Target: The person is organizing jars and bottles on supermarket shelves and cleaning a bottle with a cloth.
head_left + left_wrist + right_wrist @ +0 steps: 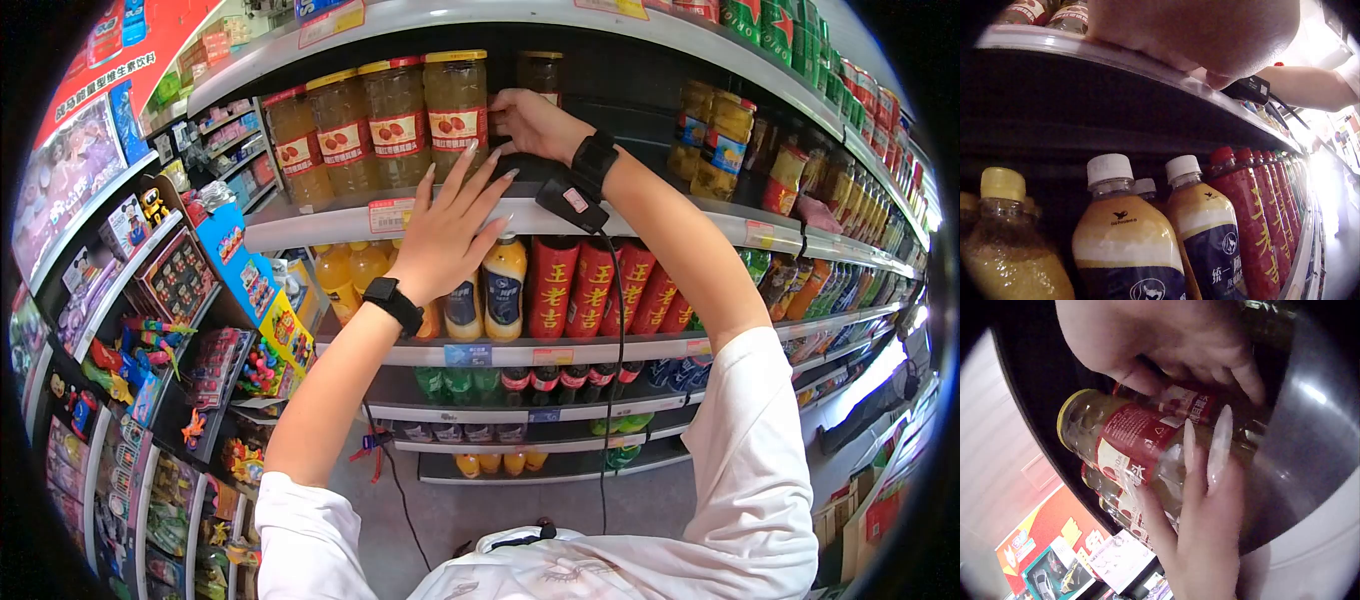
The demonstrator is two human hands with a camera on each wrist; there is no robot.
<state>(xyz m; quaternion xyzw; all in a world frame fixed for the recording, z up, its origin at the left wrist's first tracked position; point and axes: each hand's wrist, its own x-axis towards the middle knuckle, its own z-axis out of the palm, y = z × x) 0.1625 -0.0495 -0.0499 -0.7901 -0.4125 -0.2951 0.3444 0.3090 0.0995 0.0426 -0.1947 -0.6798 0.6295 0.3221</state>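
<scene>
Jars of pale contents with red labels stand in a row on the upper shelf. At the row's right end is a yellow-lidded jar [456, 90]. My left hand [452, 225] is spread, fingers straight, its fingertips at that jar's lower front; in the right wrist view its long nails overlap the jar's side. My right hand [540, 125] reaches in at the right of this jar. In the right wrist view its thumb and bent fingers [1249, 384] grip another red-labelled jar [1188, 403] just behind, partly hidden by the hand and the front jar.
Another yellow-lidded jar [541, 72] stands deeper on the shelf. Farther right are jars with blue labels [728, 145]. Below the shelf edge [640, 216] stand bottled drinks [504, 287] and red bottles [553, 287]. A black cable [618, 340] hangs from the right wrist device.
</scene>
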